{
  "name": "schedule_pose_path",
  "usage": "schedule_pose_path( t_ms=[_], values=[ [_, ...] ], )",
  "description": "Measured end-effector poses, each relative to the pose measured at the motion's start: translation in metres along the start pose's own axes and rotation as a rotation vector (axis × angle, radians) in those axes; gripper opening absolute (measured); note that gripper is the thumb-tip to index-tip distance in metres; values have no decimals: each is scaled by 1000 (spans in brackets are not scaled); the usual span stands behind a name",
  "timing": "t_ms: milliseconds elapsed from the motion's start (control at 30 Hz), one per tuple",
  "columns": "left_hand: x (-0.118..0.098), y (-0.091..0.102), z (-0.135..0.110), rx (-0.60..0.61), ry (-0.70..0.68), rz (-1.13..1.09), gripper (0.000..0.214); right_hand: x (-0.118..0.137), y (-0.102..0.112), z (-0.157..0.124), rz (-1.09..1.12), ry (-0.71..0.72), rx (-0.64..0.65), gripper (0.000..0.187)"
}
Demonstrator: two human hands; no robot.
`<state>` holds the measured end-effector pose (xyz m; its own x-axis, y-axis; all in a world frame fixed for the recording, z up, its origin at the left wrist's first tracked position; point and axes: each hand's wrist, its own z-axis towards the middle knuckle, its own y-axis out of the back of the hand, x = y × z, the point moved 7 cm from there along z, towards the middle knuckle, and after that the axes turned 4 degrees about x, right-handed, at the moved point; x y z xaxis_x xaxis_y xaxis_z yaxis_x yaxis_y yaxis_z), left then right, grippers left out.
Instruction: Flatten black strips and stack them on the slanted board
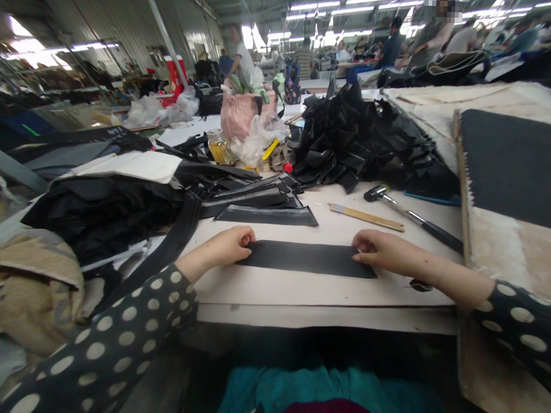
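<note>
A flat black strip of material [305,257], leather or fabric, lies across the pale work table [272,291] in front of me. Its left end is pinched between the thumb and fingers of my left hand [235,244]. At the other end, my right hand [373,247] grips the strip the same way. Just beyond it rests a black trapezoid piece [268,215] with a grey border. Farther right are a yellowish flat stick [366,217] and a hammer [413,217] with a black handle.
A heap of black scraps [354,137] stands at the back. Behind the strips are a glass jar [220,147], a pink bag [247,112] and a yellow-handled tool [271,149]. Dark folded material [108,209] is piled at left. A raised board [509,239] borders the right side.
</note>
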<state>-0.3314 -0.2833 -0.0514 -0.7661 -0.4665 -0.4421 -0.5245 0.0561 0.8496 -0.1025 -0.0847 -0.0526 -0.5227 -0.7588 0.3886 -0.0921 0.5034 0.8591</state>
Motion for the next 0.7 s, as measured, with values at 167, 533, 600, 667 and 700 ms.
schedule_pose_path(
  t_ms=[167, 533, 600, 667, 700],
  values=[
    [4, -2, 2, -21, -3, -10, 21, 5, 1, -2, 3, -10, 3, 16],
    [-4, -2, -10, -65, -6, 94, 10, 15, -1, -8, -62, 106, -32, 10],
    [-6, -3, -17, -113, 9, 117, 13, 19, 0, -11, -87, 126, -64, 11],
    [-10, -3, -24, -168, -2, 140, 15, 22, 1, -13, -108, 124, -67, 13],
    [-12, -3, -27, -192, -12, 147, 16, 23, 1, -14, -115, 115, -58, 14]
  ],
)
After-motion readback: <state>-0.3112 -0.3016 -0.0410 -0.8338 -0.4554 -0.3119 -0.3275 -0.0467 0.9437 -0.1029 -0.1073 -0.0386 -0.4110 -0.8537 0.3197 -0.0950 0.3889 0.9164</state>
